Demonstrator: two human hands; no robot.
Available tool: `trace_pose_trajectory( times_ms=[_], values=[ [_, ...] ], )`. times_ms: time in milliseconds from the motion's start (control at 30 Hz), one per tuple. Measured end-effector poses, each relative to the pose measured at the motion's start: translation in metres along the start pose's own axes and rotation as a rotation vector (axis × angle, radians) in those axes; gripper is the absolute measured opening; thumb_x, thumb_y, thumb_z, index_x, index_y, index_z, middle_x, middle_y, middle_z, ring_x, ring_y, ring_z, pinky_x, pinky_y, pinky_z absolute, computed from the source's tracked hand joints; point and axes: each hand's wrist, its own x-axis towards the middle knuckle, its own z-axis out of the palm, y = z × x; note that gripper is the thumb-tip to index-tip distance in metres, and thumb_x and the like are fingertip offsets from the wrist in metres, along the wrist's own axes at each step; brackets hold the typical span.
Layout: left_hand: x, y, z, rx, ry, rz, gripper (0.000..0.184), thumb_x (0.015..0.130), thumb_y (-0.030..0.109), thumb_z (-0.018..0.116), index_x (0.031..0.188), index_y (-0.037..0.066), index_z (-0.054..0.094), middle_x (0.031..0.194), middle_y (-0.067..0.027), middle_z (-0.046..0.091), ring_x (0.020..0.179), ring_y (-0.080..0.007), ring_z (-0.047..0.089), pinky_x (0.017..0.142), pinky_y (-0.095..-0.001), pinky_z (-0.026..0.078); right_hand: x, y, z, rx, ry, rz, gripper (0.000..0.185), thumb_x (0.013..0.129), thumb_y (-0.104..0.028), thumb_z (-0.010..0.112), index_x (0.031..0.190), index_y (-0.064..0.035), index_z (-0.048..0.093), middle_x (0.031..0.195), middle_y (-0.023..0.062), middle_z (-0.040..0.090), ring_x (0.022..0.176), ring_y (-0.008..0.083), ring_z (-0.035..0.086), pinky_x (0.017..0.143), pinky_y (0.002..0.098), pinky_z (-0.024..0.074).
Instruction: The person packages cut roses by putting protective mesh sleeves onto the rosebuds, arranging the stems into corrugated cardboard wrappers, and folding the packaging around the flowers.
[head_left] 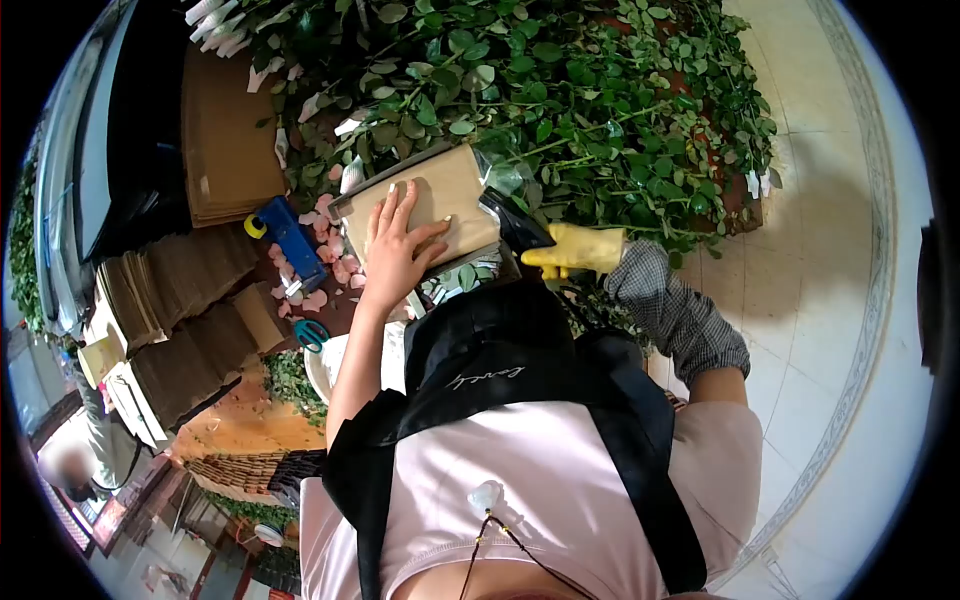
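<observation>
My left hand (402,240) is bare and lies with its fingers spread on a sheet of brown cardboard (462,195). The cardboard rests in a dark-edged holder (385,176), and clear plastic (508,172) shows at its upper right. My right hand (575,250), in a yellow glove, is closed around a black stapler (515,222) at the cardboard's right edge. Green leaves poke out below the sheet. Its underside is hidden.
Leafy rose stems (600,120) cover the table's far side. Pink petals (342,268), a blue tape dispenser (290,240) and teal-handled scissors (311,335) lie on the left. Cardboard stacks (175,290) stand beyond them. Another person (95,450) is at lower left.
</observation>
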Motion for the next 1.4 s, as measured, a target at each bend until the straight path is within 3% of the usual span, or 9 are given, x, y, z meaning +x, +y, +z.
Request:
trace_pose_trajectory(
  times_ms=[167, 233, 333, 567, 900, 1033, 1100, 1267, 1400],
  values=[
    [0.0, -0.002, 0.0, -0.02, 0.016, -0.005, 0.029, 0.079, 0.026, 0.075, 0.107, 0.022, 0.076, 0.156, -0.0099, 0.035, 0.145, -0.0355, 0.027, 0.118, -0.0488, 0.018, -0.001, -0.022, -0.012, -0.351, -0.087, 0.027, 0.077, 0.08, -0.058, 0.074, 0.103, 0.0139, 0.055, 0.077, 0.0111, 0.064, 0.067, 0.0149, 0.057, 0.059, 0.0287, 0.0471],
    [-0.001, -0.002, 0.0, -0.017, 0.021, -0.014, 0.028, 0.079, 0.026, 0.075, 0.107, 0.022, 0.076, 0.156, -0.0098, 0.036, 0.145, -0.0355, 0.028, 0.118, -0.0487, 0.018, 0.004, -0.006, 0.003, 0.246, -0.179, -0.254, 0.048, 0.091, -0.037, 0.07, 0.107, 0.0072, 0.059, 0.08, 0.0082, 0.063, 0.067, 0.0153, 0.058, 0.058, 0.0296, 0.0487],
    [0.001, 0.002, 0.001, -0.011, 0.027, -0.023, 0.027, 0.079, 0.026, 0.075, 0.105, 0.022, 0.077, 0.156, -0.0103, 0.035, 0.145, -0.0351, 0.028, 0.118, -0.0481, 0.017, 0.001, -0.017, 0.027, 0.338, 0.072, 0.0, 0.033, 0.093, -0.028, 0.069, 0.103, 0.0016, 0.06, 0.081, 0.006, 0.064, 0.066, 0.0142, 0.061, 0.055, 0.0267, 0.0509],
    [0.007, 0.015, -0.005, -0.045, 0.083, 0.086, 0.058, 0.07, 0.019, 0.085, 0.123, 0.015, 0.062, 0.143, -0.0138, 0.043, 0.128, -0.0382, 0.044, 0.1, -0.0466, 0.042, -0.014, 0.015, 0.015, 0.284, 0.088, -0.152, 0.035, 0.092, -0.031, 0.069, 0.104, -0.0001, 0.058, 0.076, 0.0015, 0.06, 0.061, 0.0098, 0.052, 0.053, 0.0247, 0.0421],
    [0.095, 0.058, 0.034, 0.276, -0.188, 0.654, 0.01, 0.076, 0.014, 0.067, 0.086, 0.013, 0.067, 0.091, -0.0038, 0.055, 0.098, -0.0217, 0.054, 0.081, -0.0349, 0.042, -0.113, 0.025, -0.001, 0.117, 0.639, -0.209, 0.051, 0.09, -0.036, 0.067, 0.127, -0.0021, 0.056, 0.098, 0.0096, 0.067, 0.087, 0.018, 0.062, 0.078, 0.033, 0.0489],
    [0.125, 0.052, 0.031, 0.237, 0.34, 0.437, 0.007, 0.082, 0.011, 0.064, 0.088, 0.013, 0.066, 0.085, -0.0049, 0.057, 0.079, -0.0237, 0.056, 0.071, -0.0368, 0.042, -0.076, 0.017, 0.01, 0.446, 0.719, -0.475, 0.044, 0.091, -0.028, 0.07, 0.125, -0.0029, 0.057, 0.104, 0.0055, 0.065, 0.093, 0.015, 0.059, 0.084, 0.0302, 0.0484],
    [0.136, 0.056, -0.002, 0.072, 0.57, -0.007, 0.005, 0.089, 0.011, 0.064, 0.09, 0.007, 0.066, 0.083, -0.0093, 0.059, 0.074, -0.0275, 0.057, 0.066, -0.0394, 0.045, -0.071, 0.001, 0.013, 0.519, 0.613, -0.429, 0.039, 0.093, -0.025, 0.067, 0.124, -0.0021, 0.058, 0.104, 0.0034, 0.065, 0.096, 0.0128, 0.059, 0.085, 0.0286, 0.0482],
    [0.035, 0.079, -0.049, -0.441, 0.082, -0.482, 0.032, 0.097, 0.029, 0.058, 0.111, 0.002, 0.067, 0.099, -0.016, 0.07, 0.094, -0.0321, 0.068, 0.08, -0.0387, 0.052, -0.052, -0.028, 0.018, 0.673, -0.007, -0.419, 0.033, 0.095, -0.029, 0.066, 0.109, 0.0015, 0.062, 0.091, 0.0099, 0.069, 0.082, 0.0167, 0.067, 0.077, 0.03, 0.0545],
    [-0.064, 0.116, -0.019, -0.538, 0.02, -0.48, 0.083, 0.096, 0.037, 0.06, 0.149, -0.01, 0.017, 0.145, -0.0358, 0.036, 0.137, -0.0436, 0.037, 0.113, -0.0417, 0.031, -0.028, -0.079, 0.077, -0.371, 0.345, -0.438, 0.047, 0.084, -0.047, 0.071, 0.094, -0.0016, 0.066, 0.078, 0.016, 0.069, 0.077, 0.0324, 0.069, 0.07, 0.0424, 0.054]
  ],
)
